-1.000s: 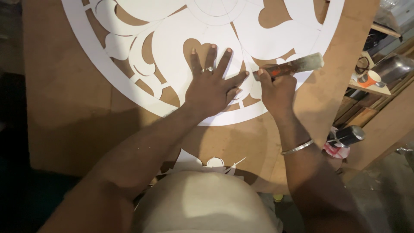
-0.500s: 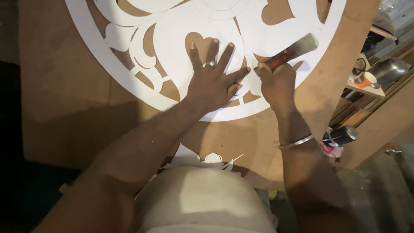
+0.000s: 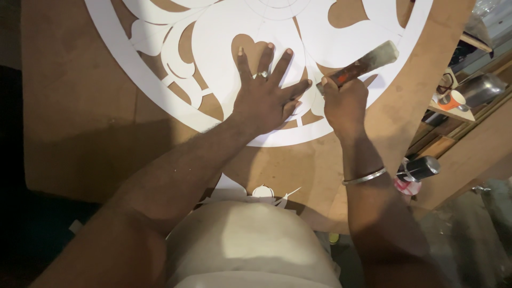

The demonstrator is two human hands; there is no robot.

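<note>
The left hand [image 3: 264,98] lies open, palm down and fingers spread, pressing flat on the white cut-out stencil [image 3: 224,32], a large round sheet with curling openings that covers the far half of the brown board [image 3: 80,106]. A ring sits on one finger. Just beside it, the right hand [image 3: 344,101] is closed around a chisel [image 3: 358,66] with a reddish handle, tilted so that its wide metal end points toward the board's far right edge; the working tip is hidden between the two hands. A metal bangle [image 3: 365,176] circles the right wrist. Past the board's right edge stand an orange-and-white cup [image 3: 453,100] and a dark can [image 3: 418,168].
</note>
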